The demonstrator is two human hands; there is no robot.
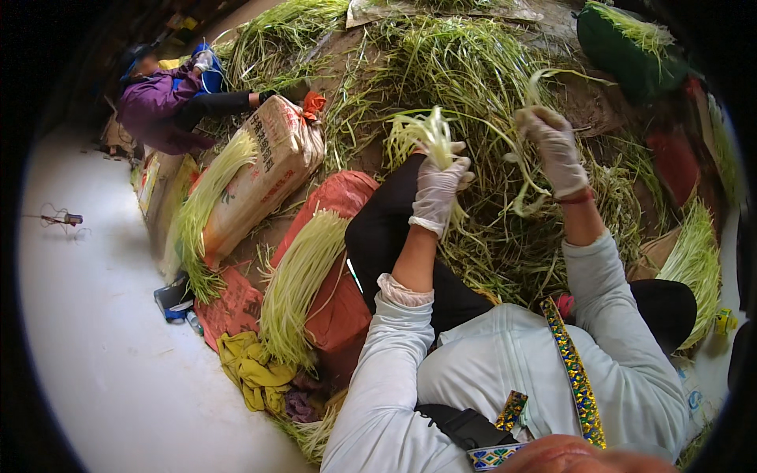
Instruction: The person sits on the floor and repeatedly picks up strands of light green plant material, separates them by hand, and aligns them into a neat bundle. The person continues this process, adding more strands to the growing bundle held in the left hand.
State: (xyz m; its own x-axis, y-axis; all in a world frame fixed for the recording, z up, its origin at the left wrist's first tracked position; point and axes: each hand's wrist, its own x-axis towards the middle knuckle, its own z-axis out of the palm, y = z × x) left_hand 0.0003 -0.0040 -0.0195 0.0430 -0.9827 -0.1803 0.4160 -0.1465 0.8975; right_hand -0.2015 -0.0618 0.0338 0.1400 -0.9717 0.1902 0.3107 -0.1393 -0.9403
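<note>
The brown floor (pixel 595 106) bears heaped green leaves (pixel 465 63) (long, tangled) and a bulky white sack (pixel 272 158).

The fingers of the left hand (pixel 436 191) cover the middle of the pale stalks (pixel 426 134), so how many they hold cannot be told. The curled fingers of the right hand (pixel 552 146) hide part of the strand (pixel 535 88); whether the lengths above and below are one piece is unclear. The stalk bundle (pixel 306 276) covers part of the red sack (pixel 335 311) beneath it. The co-worker (pixel 162 110) is small and blurred at the head. The wired object (pixel 69 219) on the floor (pixel 102 339) is too small to identify. The top edge cuts off the grass pile (pixel 284 31), the bottom edge the wearer's shirt (pixel 505 370).
</note>
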